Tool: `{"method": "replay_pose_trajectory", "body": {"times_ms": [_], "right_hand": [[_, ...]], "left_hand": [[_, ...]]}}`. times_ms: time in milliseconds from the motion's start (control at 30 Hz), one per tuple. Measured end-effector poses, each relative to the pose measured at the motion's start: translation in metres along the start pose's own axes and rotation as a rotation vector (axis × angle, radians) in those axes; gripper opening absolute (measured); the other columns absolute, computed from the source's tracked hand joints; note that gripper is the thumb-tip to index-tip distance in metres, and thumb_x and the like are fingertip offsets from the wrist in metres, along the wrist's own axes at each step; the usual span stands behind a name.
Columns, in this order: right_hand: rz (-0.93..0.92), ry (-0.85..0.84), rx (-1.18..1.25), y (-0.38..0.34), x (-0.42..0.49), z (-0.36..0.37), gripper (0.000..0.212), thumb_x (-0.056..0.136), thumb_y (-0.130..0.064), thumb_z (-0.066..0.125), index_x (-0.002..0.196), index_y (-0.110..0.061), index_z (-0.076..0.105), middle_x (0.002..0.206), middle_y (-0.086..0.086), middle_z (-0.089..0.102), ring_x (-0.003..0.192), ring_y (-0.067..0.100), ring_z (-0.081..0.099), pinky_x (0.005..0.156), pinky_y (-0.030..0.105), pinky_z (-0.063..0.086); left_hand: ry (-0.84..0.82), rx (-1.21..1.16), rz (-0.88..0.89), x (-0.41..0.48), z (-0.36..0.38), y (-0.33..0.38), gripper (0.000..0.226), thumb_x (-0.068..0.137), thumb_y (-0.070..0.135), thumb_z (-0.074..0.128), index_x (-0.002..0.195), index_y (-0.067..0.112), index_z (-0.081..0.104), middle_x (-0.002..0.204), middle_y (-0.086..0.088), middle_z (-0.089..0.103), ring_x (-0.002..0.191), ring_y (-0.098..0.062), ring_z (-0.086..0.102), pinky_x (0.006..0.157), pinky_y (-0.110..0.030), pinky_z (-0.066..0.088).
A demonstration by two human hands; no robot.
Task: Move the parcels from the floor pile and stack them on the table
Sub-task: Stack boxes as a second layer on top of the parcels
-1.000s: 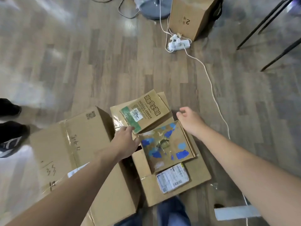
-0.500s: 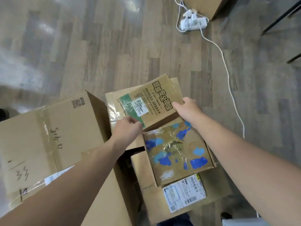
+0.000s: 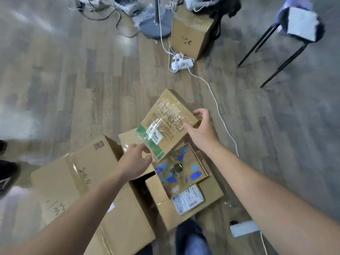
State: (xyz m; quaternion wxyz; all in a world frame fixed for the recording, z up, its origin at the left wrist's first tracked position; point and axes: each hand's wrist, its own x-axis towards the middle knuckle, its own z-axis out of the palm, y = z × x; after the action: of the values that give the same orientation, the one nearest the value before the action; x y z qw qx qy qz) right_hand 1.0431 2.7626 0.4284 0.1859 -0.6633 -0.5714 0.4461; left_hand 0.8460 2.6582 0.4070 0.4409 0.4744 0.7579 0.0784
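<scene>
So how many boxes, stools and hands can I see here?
Boxes: 6 (held box, blue-spotted box, bottom box, big box, plain box, box marked 2)
Stools: 1
Hands: 2 (left hand, right hand), both gripping the held box
Total: 9

Flat parcel (image 3: 165,124) no longer lies on pile: I have it lifted clear and tilted. My right hand (image 3: 202,131), loose beside pile one second ago, now grips parcel's right corner, thumb on top, fingers round far edge. My left hand (image 3: 134,162) goes from touching near corner to pinching green-banded corner. Blue-patched parcel (image 3: 182,170) underneath now shows more of its top. My view swings up: box marked 2 (image 3: 191,34) now whole in frame, stool (image 3: 298,24) comes into sight.
</scene>
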Motion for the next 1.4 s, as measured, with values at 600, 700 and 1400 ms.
{"method": "replay_pose_trajectory", "body": {"times_ms": [600,700,1400], "right_hand": [[0.055,0.564,-0.02,-0.058,-0.325,-0.247,0.036,0.098,-0.016,0.051,0.131,-0.027,0.047,0.126,-0.003,0.056,0.107,0.014,0.054,0.08,0.022,0.039],[0.102,0.66,0.016,-0.034,-0.385,-0.28,0.04,0.099,-0.017,0.05,0.136,-0.028,0.044,0.128,-0.002,0.056,0.107,0.013,0.053,0.085,0.023,0.039],[0.311,1.076,0.102,0.204,-0.853,-0.425,0.051,0.102,-0.034,0.045,0.148,-0.037,0.026,0.15,0.004,0.041,0.135,0.028,0.043,0.106,0.045,0.038]], "left_hand": [[-0.186,0.08,0.652,-0.21,-0.033,0.219,0.064,0.083,0.04,0.069,0.134,0.01,0.044,0.132,-0.012,0.049,0.115,-0.025,0.052,0.099,-0.042,0.047],[-0.241,0.124,0.741,-0.252,0.0,0.251,0.067,0.082,0.038,0.072,0.135,0.007,0.043,0.133,-0.015,0.05,0.115,-0.025,0.053,0.098,-0.042,0.047],[-0.871,0.221,0.994,-0.65,0.348,0.342,0.053,0.084,0.038,0.07,0.128,0.023,0.045,0.111,0.005,0.066,0.103,-0.014,0.063,0.092,-0.042,0.052]]}}
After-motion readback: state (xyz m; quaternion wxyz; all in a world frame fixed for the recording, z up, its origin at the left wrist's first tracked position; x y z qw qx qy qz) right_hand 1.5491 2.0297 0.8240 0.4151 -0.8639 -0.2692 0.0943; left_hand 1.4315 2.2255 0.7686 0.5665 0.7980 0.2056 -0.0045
